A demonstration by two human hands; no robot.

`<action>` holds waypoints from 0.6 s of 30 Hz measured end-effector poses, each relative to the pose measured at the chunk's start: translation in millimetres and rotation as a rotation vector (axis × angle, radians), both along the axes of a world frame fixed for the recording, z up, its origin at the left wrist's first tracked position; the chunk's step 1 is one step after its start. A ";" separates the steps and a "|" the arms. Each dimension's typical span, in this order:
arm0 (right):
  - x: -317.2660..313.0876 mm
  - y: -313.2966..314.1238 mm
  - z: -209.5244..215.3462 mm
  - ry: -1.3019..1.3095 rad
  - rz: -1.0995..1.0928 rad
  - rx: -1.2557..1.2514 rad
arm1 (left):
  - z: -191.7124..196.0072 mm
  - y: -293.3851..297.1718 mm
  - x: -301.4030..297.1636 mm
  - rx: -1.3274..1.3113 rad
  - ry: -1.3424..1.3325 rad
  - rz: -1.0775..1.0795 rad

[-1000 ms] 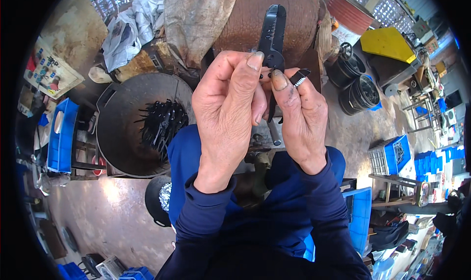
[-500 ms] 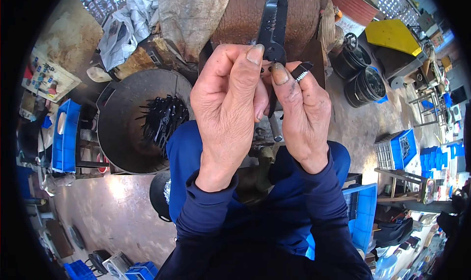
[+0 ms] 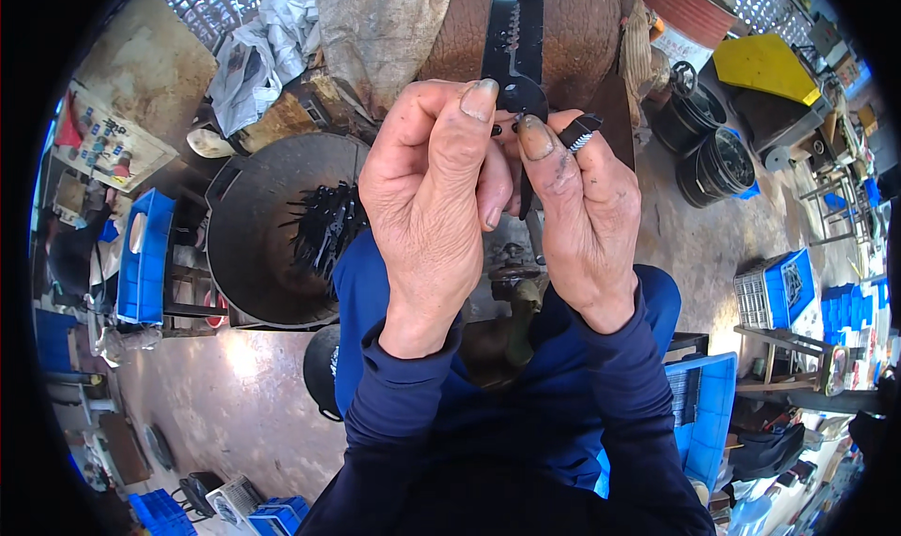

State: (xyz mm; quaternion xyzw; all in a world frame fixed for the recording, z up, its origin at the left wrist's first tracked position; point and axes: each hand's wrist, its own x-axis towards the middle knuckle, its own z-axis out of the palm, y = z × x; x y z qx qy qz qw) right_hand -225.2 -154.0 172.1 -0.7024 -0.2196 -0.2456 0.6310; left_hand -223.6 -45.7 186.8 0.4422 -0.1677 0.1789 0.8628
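Note:
My left hand (image 3: 434,194) and my right hand (image 3: 579,212) are raised close together in front of me, both gripping a black plier-like tool (image 3: 514,40) whose flat jaws point up and away. My left thumb presses near its pivot. My right thumb and forefinger also pinch a small dark part with a ribbed silver end (image 3: 579,130) next to the tool. The tool's handles are hidden behind my fingers.
A large dark round pan (image 3: 251,254) holding several black tools (image 3: 324,228) stands at my left. Blue crates (image 3: 141,259) lie further left and at the right (image 3: 788,287). Black round tubs (image 3: 718,165) and a yellow cover (image 3: 765,67) are at the upper right. A brown sack-covered block (image 3: 582,20) is ahead.
My hands with the black tool have shifted slightly up and my head view has moved a little; the grip stays the same.

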 end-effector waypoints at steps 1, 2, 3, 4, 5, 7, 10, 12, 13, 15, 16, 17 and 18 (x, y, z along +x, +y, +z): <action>-1.1 1.3 2.1 -0.021 0.006 0.021 | 0.2 0.6 -0.5 0.002 -0.002 0.000; -1.8 2.6 3.6 -0.042 0.014 0.041 | 0.1 2.0 -0.8 -0.003 -0.019 -0.015; -2.3 3.3 4.3 -0.044 0.017 0.042 | -0.1 3.3 -1.1 -0.008 -0.036 -0.031; -2.7 3.7 4.9 -0.045 0.008 0.030 | 0.0 4.4 -1.4 -0.014 -0.052 -0.047; -2.9 4.1 5.3 -0.046 0.000 0.017 | 0.5 4.7 -1.8 -0.014 -0.053 -0.045; -2.7 4.7 5.5 -0.047 -0.009 0.002 | 1.9 3.0 -2.0 -0.004 -0.034 0.001; -0.9 5.2 3.7 -0.049 -0.043 -0.040 | 1.1 3.9 -0.7 -0.014 -0.022 0.009; 1.0 5.6 0.8 -0.042 -0.065 -0.063 | -1.0 5.0 0.2 -0.039 -0.014 -0.015; 2.0 5.7 -1.4 -0.036 -0.086 -0.083 | -2.7 4.7 1.5 -0.042 -0.012 -0.016; 6.5 5.8 -8.0 -0.026 -0.107 -0.108 | -8.9 3.3 7.2 -0.075 0.048 -0.025; 11.9 5.9 -13.1 -0.085 -0.194 -0.195 | -12.7 2.5 10.8 -0.092 0.078 -0.029; 16.6 3.9 -17.3 -0.144 -0.282 -0.283 | -16.5 -1.2 14.5 -0.097 0.083 -0.031; 19.9 2.0 -20.6 -0.203 -0.370 -0.371 | -21.7 -6.1 19.8 -0.071 0.136 -0.030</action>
